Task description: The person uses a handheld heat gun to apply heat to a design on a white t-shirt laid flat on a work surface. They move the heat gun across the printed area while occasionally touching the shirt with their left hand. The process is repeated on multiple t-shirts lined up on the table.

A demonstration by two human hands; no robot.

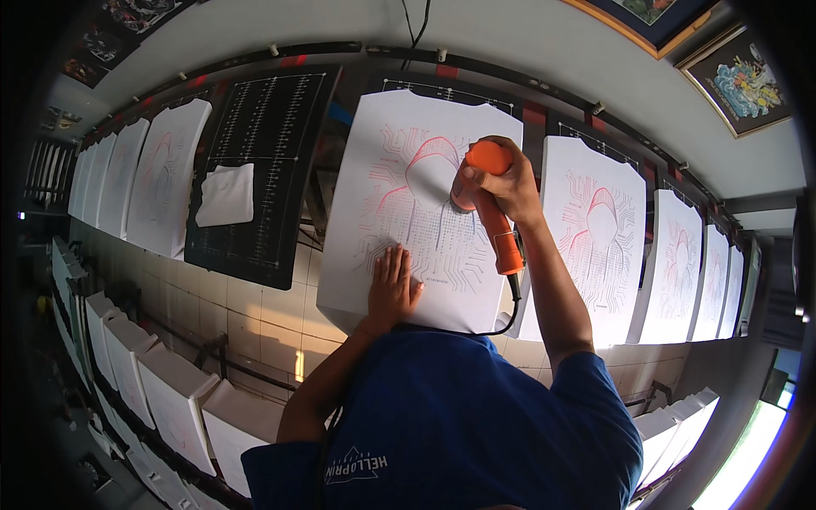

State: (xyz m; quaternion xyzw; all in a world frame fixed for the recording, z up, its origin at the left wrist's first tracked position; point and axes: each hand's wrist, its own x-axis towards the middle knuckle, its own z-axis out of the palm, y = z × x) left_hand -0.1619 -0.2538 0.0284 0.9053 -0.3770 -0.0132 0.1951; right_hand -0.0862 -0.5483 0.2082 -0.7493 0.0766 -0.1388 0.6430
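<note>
A white T-shirt [353,178] lies stretched over a board in front of me, printed with a red and blue-grey line design of a hooded figure amid circuit-like lines. My right hand [517,185] is wrapped round an orange heat gun [491,223] over the right part of the print. The gun's nozzle end is close to the shirt; whether it touches I cannot tell. A black cord [515,293] hangs from its handle toward my body. My left hand [393,285] rests flat on the lower left of the print, fingers stretched out and holding nothing.
A black board [255,110] with white scale marks stands to the left, a folded white cloth [226,195] on it. More printed shirts [599,221] on boards line both sides along a dark rail [527,75]. Behind me, another row carries white shirts [170,391].
</note>
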